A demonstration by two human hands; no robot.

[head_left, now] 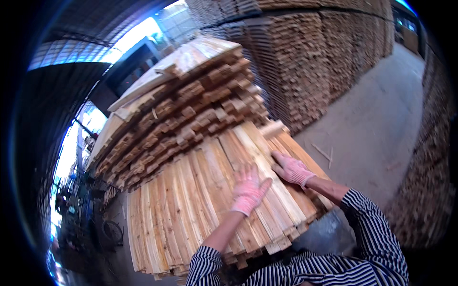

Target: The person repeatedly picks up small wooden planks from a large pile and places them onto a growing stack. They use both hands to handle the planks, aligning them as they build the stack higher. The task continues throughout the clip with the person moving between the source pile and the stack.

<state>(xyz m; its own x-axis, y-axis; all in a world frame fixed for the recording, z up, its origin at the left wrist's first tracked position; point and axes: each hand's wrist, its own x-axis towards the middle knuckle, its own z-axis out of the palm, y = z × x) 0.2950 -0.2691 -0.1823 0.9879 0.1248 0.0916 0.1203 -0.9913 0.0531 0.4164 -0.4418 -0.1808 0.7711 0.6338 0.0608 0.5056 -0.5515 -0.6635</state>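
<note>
Wooden boards (pixel 174 209) lie side by side in a layer on a low stack in front of me. My left hand (pixel 249 189), in a pink knit glove, rests flat on them with its fingers spread. To its right, my right hand (pixel 292 170), in a matching glove, lies against the boards near the stack's right side, fingers stretched out and thumb apart. A pale board (pixel 253 140) runs between the two hands toward the far end. Beneath the right hand, the far sides of the fingers are partly hidden.
A taller stack of layered boards (pixel 191 109) stands directly beyond, with a loose wood piece (pixel 168 70) on top. High lumber piles (pixel 305 66) line the back and right. Concrete floor (pixel 367 109) runs between them, with thin wood scraps (pixel 323 153) on it. A wheel (pixel 112 232) shows at left.
</note>
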